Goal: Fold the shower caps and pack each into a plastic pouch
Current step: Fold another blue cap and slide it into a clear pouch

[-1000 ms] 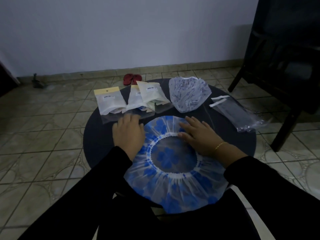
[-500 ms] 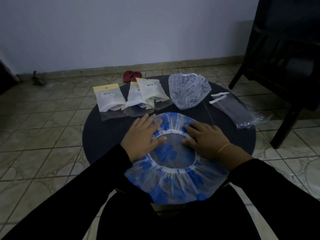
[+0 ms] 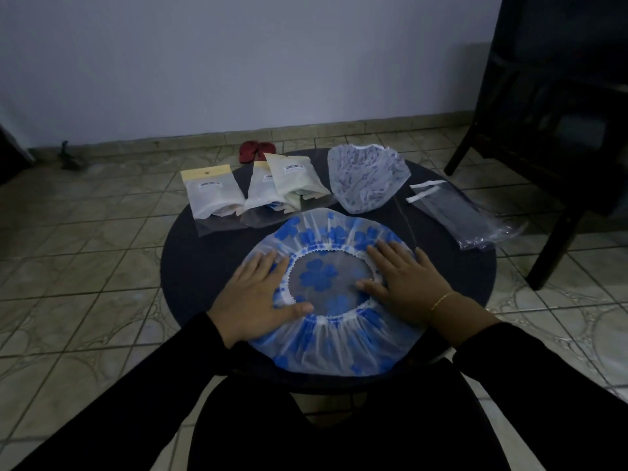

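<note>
A clear shower cap with blue flowers [image 3: 334, 338] lies spread flat, elastic opening up, on the near half of the round dark table [image 3: 204, 263]. My left hand [image 3: 258, 295] presses flat on its left side, fingers apart. My right hand [image 3: 404, 283] presses flat on its right side, thumb inside the elastic ring. A second cap with a purple print [image 3: 365, 180] lies bunched at the far side. Empty clear plastic pouches [image 3: 458, 212] lie at the right.
Three filled pouches [image 3: 214, 193] [image 3: 263, 190] [image 3: 297, 180] lie in a row at the table's far left. A dark chair [image 3: 550, 107] stands to the right on the tiled floor. Red slippers [image 3: 253, 151] lie beyond the table by the wall.
Both hands slid toward me and apart across the blue cap, from its far edge to its left and right sides, flattening it. The cap's near rim hangs less over the table edge.
</note>
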A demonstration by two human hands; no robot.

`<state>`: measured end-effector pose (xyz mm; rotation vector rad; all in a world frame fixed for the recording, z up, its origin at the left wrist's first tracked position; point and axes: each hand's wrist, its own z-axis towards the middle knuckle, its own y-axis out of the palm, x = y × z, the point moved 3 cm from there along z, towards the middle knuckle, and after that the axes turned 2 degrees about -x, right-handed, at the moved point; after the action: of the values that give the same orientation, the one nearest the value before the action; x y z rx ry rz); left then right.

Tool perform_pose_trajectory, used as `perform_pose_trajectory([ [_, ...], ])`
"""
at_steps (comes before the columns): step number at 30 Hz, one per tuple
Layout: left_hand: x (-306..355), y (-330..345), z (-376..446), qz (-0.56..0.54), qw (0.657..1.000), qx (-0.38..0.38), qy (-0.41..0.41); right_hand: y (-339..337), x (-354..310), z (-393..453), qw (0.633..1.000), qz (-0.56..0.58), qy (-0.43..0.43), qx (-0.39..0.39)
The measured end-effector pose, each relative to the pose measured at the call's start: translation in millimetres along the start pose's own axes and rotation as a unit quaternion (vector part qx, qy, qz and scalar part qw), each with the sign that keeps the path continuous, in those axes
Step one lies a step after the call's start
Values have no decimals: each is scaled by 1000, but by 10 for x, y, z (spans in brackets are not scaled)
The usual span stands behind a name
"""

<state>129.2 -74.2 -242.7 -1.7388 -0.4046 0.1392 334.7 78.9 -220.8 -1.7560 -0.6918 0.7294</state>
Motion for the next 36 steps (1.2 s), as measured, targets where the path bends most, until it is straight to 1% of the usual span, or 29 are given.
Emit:
perform_pose_trajectory([
  [3, -15, 31, 3, 12, 1000, 18, 7, 27, 19, 2, 1000, 1, 3, -4],
  [5, 15, -23, -29, -21, 1000, 12, 15, 13, 29, -8, 999, 38, -8, 13],
  [7, 9, -135, -93, -136, 990, 16, 19, -51, 64, -52, 991, 108, -30, 74],
  [8, -24, -203, -130, -204, 978, 27, 21, -106, 100, -92, 983, 134, -41, 116],
  [9, -61, -280, -178, -254, 966, 43, 26, -169, 146, -145, 976, 146, -55, 155],
  [10, -118, -356, -225, -277, 958, 62, 34, -234, 200, -198, 969, 143, -71, 188],
  [12, -218, -486, -330, -251, 961, 95, 66, -301, 335, -282, 968, 96, -95, 214],
  [14, -311, -554, -426, -189, 971, 113, 92, -320, 466, -375, 973, 35, -104, 204],
  [17, -418, -511, -548, -26, 983, 120, 140, -296, 585, -520, 968, -79, -126, 201],
  [19, -429, -448, -611, 67, 973, 132, 178, -258, 592, -591, 954, -135, -163, 214],
  [22, -386, -377, -676, 89, 973, 96, 188, -194, 509, -640, 934, -160, -224, 227],
  [24, -356, -316, -691, 73, 974, 71, 203, -132, 462, -643, 934, -155, -241, 214],
  [26, -355, -278, -699, 35, 978, 56, 198, -107, 453, -641, 949, -111, -222, 196],
  [29, -377, -298, -735, -39, 982, 59, 174, -160, 473, -647, 972, 57, -158, 166],
  [32, -359, -328, -741, -108, 985, 21, 131, -195, 490, -626, 965, 200, -77, 152],
  [34, -336, -362, -703, -141, 986, 12, 93, -214, 492, -576, 955, 241, -39, 167],
  [36, -310, -391, -638, -134, 988, 28, 73, -228, 497, -506, 951, 252, -18, 180],
])
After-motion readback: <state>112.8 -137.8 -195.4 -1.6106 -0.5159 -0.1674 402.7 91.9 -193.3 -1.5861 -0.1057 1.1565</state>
